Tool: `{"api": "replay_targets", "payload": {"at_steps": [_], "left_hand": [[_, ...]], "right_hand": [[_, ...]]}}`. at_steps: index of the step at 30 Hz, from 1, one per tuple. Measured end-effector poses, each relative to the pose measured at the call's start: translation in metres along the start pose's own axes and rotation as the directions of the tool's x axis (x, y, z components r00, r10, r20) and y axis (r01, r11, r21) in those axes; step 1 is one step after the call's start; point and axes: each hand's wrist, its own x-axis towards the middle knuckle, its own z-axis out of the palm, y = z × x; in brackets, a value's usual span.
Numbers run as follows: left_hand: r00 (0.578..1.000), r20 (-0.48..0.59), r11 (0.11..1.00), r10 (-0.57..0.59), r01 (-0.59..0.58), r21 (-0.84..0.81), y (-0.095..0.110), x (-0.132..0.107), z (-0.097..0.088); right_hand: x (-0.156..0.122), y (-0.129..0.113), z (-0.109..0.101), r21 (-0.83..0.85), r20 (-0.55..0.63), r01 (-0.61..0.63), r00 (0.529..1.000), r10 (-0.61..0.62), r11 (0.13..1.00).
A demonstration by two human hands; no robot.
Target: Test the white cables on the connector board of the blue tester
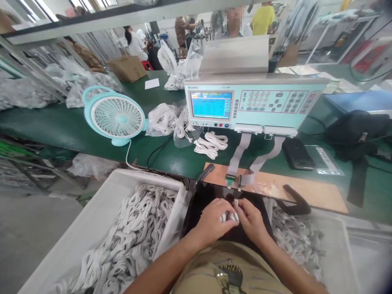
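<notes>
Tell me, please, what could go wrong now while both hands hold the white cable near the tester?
1. The left hand and right hand pinch a coiled white cable over the lap; it might slip and fall between the bins.
2. The left bin is heaped with similar cables, so tested and untested ones could get mixed.
3. The grey ribbon leads from the tester hang loose and might snag.

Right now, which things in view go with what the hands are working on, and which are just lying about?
In hand:
left hand and right hand, both holding a coiled white cable
white plastic bin of coiled white cables
pale green tester box with blue screen
grey ribbon leads

Lying about:
mint green desk fan
black bag
brown cardboard box
</notes>
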Motion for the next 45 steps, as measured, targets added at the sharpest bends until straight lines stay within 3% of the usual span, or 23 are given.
{"api": "replay_targets", "payload": {"at_steps": [2,5,8,11,14,16,18,21,23,26,29,33,37,45], "left_hand": [[0.991,-0.032,0.991,-0.133,0.132,-0.038,-0.002,0.01,0.008],[0.949,0.041,0.902,-0.312,0.309,-0.3,-0.011,0.022,0.017],[0.886,0.192,0.73,-0.422,0.458,-0.507,-0.019,0.027,0.02],[0.791,0.362,0.507,-0.493,0.599,-0.62,-0.024,0.027,0.02],[0.745,0.465,0.296,-0.478,0.636,-0.713,-0.028,0.027,0.022],[0.746,0.427,0.244,-0.512,0.602,-0.76,-0.032,0.027,0.025],[0.766,0.294,0.31,-0.572,0.533,-0.787,-0.036,0.027,0.03],[0.827,0.096,0.526,-0.555,0.437,-0.73,-0.041,0.027,0.032],[0.863,0.08,0.633,-0.498,0.425,-0.647,-0.042,0.028,0.029],[0.882,0.148,0.713,-0.447,0.451,-0.537,-0.044,0.03,0.022],[0.9,0.089,0.745,-0.427,0.407,-0.528,-0.046,0.033,0.022],[0.888,-0.064,0.738,-0.456,0.336,-0.585,-0.046,0.037,0.028],[0.866,-0.062,0.708,-0.497,0.363,-0.606,-0.045,0.04,0.031],[0.863,-0.098,0.702,-0.495,0.331,-0.63,-0.045,0.041,0.034]], "right_hand": [[0.004,0.005,0.0,0.038,-0.057,-0.09,0.994,0.092,0.995],[0.01,0.01,0.0,0.162,-0.045,-0.196,0.978,0.206,0.967],[0.012,0.012,0.002,0.302,-0.017,-0.263,0.959,0.281,0.916],[0.014,0.011,0.003,0.372,-0.048,-0.29,0.943,0.33,0.882],[0.016,0.009,0.003,0.441,-0.037,-0.327,0.924,0.38,0.836],[0.018,0.007,0.002,0.48,-0.009,-0.35,0.915,0.403,0.805],[0.019,0.005,0.0,0.516,0.015,-0.372,0.905,0.425,0.772],[0.022,0.002,0.0,0.597,0.055,-0.422,0.87,0.49,0.682],[0.024,0.0,0.002,0.656,0.085,-0.453,0.839,0.537,0.604],[0.027,0.0,0.005,0.722,0.1,-0.468,0.8,0.592,0.51],[0.028,-0.001,0.006,0.745,0.106,-0.461,0.796,0.596,0.483],[0.028,-0.001,0.003,0.695,0.112,-0.461,0.828,0.55,0.552],[0.027,0.003,0.002,0.652,0.087,-0.455,0.84,0.536,0.607],[0.026,0.007,0.002,0.647,0.081,-0.436,0.855,0.512,0.625]]}}
